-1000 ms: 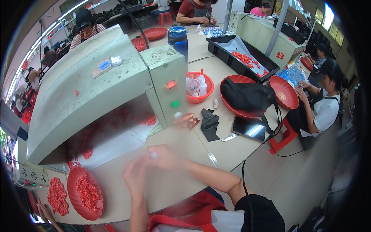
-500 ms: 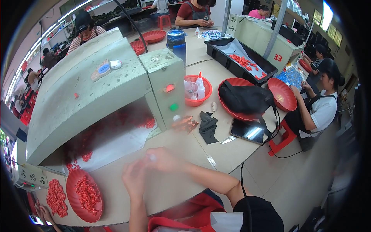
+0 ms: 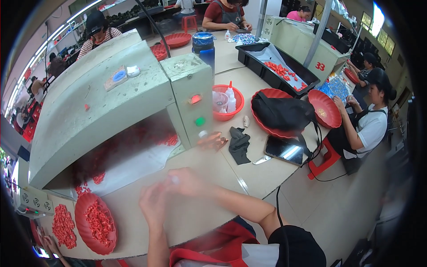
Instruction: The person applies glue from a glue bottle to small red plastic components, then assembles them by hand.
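Observation:
My left hand (image 3: 152, 205) and my right hand (image 3: 189, 183) meet above the tabletop in front of the machine opening, fingertips close together. A hazy patch blurs both. The fingers of the left are closed, with a faint reddish spot between them that is too blurred to name. My right hand is curled, and a small whitish thing (image 3: 175, 180) shows at its fingers; its kind cannot be made out. Left of them lies a red scalloped tray (image 3: 114, 238) holding small shiny red pieces (image 3: 98, 222).
A pale green machine (image 3: 102, 100) has more red pieces on a white sheet (image 3: 133, 171) inside. To the right are a dark cloth (image 3: 240, 146), a phone (image 3: 285, 150), a small blade (image 3: 262, 159), a basket of bottles (image 3: 227, 116) and a black bag (image 3: 282, 113). A co-worker (image 3: 372, 120) sits at right.
The whole view has shifted very slightly. Both hands stay together in nearly the same place and pose.

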`<control>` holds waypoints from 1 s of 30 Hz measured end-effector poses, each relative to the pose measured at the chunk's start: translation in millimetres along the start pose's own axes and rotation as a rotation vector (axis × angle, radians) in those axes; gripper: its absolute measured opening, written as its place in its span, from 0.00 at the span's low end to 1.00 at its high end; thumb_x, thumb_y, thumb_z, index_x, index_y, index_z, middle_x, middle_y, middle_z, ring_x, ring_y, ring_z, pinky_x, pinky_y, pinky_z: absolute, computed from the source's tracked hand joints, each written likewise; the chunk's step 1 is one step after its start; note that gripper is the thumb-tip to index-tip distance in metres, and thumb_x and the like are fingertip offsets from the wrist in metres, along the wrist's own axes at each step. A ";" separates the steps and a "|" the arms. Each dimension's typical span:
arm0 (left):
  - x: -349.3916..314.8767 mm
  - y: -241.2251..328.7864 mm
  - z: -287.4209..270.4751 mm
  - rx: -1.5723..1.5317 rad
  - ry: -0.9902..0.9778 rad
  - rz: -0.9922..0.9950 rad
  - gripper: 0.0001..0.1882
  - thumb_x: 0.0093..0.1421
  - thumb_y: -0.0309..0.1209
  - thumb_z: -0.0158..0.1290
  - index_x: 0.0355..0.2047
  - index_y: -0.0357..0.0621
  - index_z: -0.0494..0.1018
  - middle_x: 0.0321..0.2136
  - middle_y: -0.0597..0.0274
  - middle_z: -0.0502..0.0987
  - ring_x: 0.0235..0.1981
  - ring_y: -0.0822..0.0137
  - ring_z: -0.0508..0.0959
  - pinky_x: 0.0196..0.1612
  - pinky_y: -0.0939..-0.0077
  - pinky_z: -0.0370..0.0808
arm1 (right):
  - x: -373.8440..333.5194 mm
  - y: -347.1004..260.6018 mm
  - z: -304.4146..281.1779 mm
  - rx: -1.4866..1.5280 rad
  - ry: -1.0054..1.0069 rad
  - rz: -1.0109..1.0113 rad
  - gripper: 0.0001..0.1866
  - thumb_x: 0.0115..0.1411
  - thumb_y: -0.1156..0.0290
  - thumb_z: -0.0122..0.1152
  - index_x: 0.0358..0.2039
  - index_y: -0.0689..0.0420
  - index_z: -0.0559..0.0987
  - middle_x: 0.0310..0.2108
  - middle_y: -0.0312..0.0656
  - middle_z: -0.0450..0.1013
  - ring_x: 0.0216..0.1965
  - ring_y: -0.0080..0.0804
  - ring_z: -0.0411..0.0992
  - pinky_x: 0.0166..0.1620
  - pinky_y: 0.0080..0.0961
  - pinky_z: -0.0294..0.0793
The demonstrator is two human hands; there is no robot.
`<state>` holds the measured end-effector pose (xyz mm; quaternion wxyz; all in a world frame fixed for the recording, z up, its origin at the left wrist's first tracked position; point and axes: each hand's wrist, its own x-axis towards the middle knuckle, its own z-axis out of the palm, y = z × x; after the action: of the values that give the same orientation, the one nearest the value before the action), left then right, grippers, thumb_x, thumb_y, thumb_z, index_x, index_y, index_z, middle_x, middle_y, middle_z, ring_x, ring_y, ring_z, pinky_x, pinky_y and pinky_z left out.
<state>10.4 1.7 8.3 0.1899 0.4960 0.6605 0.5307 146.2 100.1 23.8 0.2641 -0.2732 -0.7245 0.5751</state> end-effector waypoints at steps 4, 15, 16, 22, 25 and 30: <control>-0.5 -0.7 0.5 -0.018 0.013 -0.007 0.12 0.50 0.16 0.54 0.37 0.31 0.73 0.29 0.64 0.67 0.28 0.74 0.73 0.21 0.85 0.71 | 0.5 0.8 0.5 -0.022 0.009 -0.020 0.07 0.49 0.72 0.60 0.28 0.62 0.74 0.20 0.41 0.74 0.24 0.29 0.73 0.30 0.25 0.71; 0.0 2.8 0.8 -0.032 0.015 -0.018 0.11 0.51 0.17 0.55 0.36 0.31 0.73 0.29 0.64 0.67 0.27 0.75 0.72 0.21 0.85 0.72 | 0.0 -2.1 -0.8 0.015 -0.004 -0.006 0.07 0.49 0.73 0.60 0.28 0.61 0.74 0.20 0.41 0.74 0.23 0.28 0.73 0.29 0.25 0.71; 0.9 2.4 0.9 -0.032 0.015 -0.018 0.11 0.51 0.17 0.55 0.36 0.31 0.73 0.29 0.64 0.67 0.27 0.75 0.72 0.21 0.85 0.72 | 0.1 -2.5 -1.3 0.009 -0.006 -0.012 0.07 0.49 0.73 0.59 0.28 0.61 0.74 0.20 0.41 0.74 0.23 0.28 0.73 0.29 0.25 0.71; -0.4 6.3 0.1 -0.054 0.020 -0.038 0.11 0.50 0.17 0.55 0.37 0.31 0.73 0.29 0.65 0.66 0.28 0.75 0.72 0.21 0.85 0.72 | 0.3 -1.1 0.0 0.008 -0.011 0.003 0.07 0.49 0.73 0.59 0.28 0.62 0.74 0.20 0.41 0.74 0.24 0.28 0.74 0.30 0.25 0.71; -5.1 12.9 -2.7 -0.077 0.017 -0.148 0.12 0.51 0.19 0.55 0.38 0.34 0.74 0.30 0.60 0.70 0.34 0.68 0.74 0.39 0.78 0.73 | -3.0 -3.8 2.0 -0.002 -0.011 -0.008 0.07 0.50 0.73 0.59 0.28 0.62 0.74 0.21 0.41 0.74 0.24 0.28 0.73 0.30 0.25 0.71; -13.2 12.2 -1.7 -0.062 0.027 -0.053 0.11 0.51 0.16 0.54 0.37 0.31 0.73 0.29 0.65 0.67 0.28 0.75 0.72 0.21 0.85 0.71 | -12.3 -9.6 3.1 0.018 -0.001 0.011 0.07 0.49 0.73 0.59 0.28 0.62 0.74 0.20 0.40 0.74 0.24 0.27 0.73 0.30 0.24 0.71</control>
<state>20.3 -11.2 16.2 0.2101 0.4649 0.6590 0.5526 151.9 87.5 31.7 0.2630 -0.2745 -0.7181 0.5830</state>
